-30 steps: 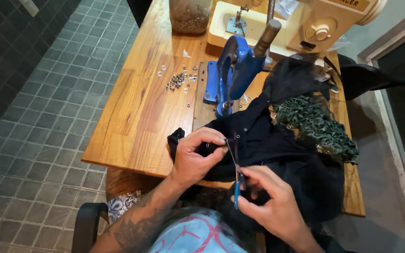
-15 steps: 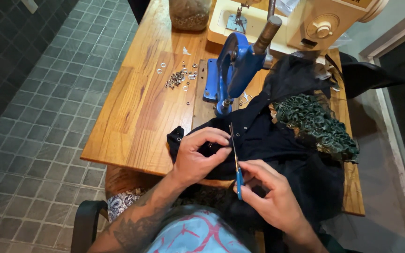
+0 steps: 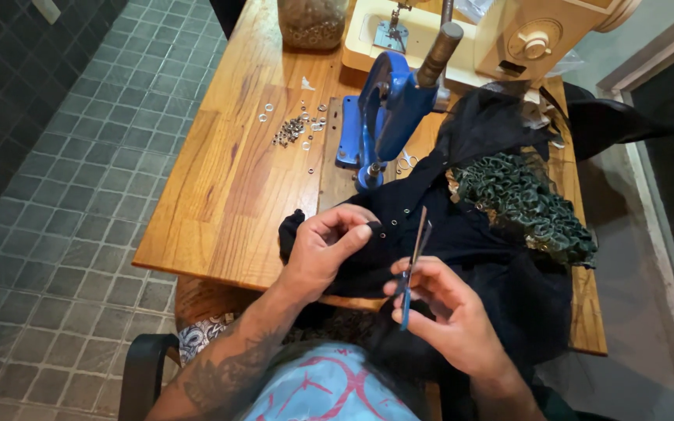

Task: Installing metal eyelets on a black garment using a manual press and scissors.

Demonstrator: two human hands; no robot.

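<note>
A black garment (image 3: 477,249) with a green ruffled trim (image 3: 528,199) lies across the near right of the wooden table (image 3: 220,195). My left hand (image 3: 328,248) pinches a fold of the black cloth near its left end. My right hand (image 3: 442,312) holds small blue-handled scissors (image 3: 413,261), blades pointing up and away over the cloth, just right of my left fingers. A few small metal eyelets show along the cloth's edge.
A blue hand press (image 3: 388,117) stands on a board mid-table. Loose metal eyelets (image 3: 294,129) lie scattered left of it. A cream sewing machine (image 3: 501,35) and a jar (image 3: 312,22) stand at the back. Grey tiled floor (image 3: 56,195) lies left; a chair arm (image 3: 143,374) is below.
The scissors' tip has pulled back from my left fingers and tilted to the right. My left hand still pinches the black cloth in about the same spot.
</note>
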